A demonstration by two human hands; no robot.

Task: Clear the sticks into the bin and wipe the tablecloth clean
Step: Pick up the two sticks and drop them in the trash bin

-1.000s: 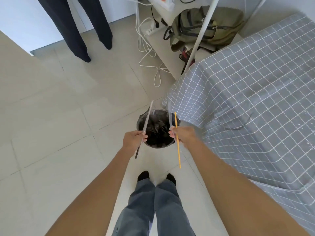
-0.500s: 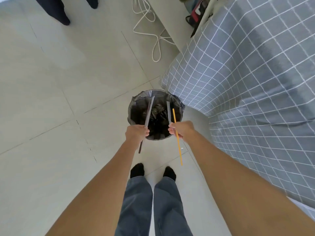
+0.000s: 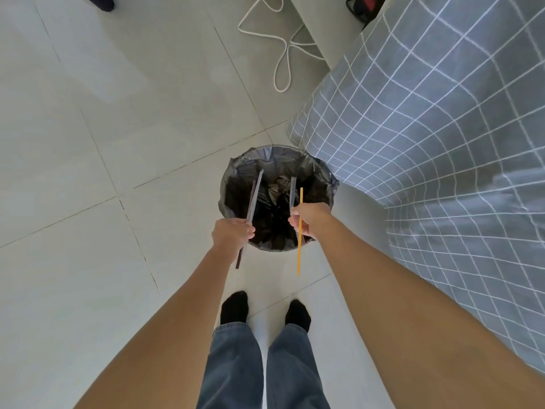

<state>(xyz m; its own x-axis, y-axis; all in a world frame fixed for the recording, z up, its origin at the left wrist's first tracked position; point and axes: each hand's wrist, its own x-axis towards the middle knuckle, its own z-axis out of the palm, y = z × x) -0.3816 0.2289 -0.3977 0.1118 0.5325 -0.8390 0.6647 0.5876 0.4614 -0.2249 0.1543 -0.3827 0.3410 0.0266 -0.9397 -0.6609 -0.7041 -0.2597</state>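
A round bin (image 3: 236, 169) lined with a black bag stands on the floor at the table's corner. My left hand (image 3: 231, 236) grips two thin sticks, grey and dark brown (image 3: 255, 196), whose upper ends reach over the bin's left side. My right hand (image 3: 308, 216) holds an orange stick (image 3: 299, 255) and a grey stick (image 3: 292, 191) over the bin's right side. The orange stick's lower end hangs below my hand. The grey tablecloth with white checks (image 3: 442, 128) drapes over the table on the right.
A white cable (image 3: 283, 48) loops on the tiled floor beyond the bin. My feet in black socks (image 3: 234, 307) stand just before the bin. Another person's dark shoe (image 3: 101, 1) shows at the top left. Red and black items (image 3: 365, 5) lie at the top.
The camera has tilted further down and closer to the bin. Both hands have stayed over the bin's near rim, still holding their sticks.
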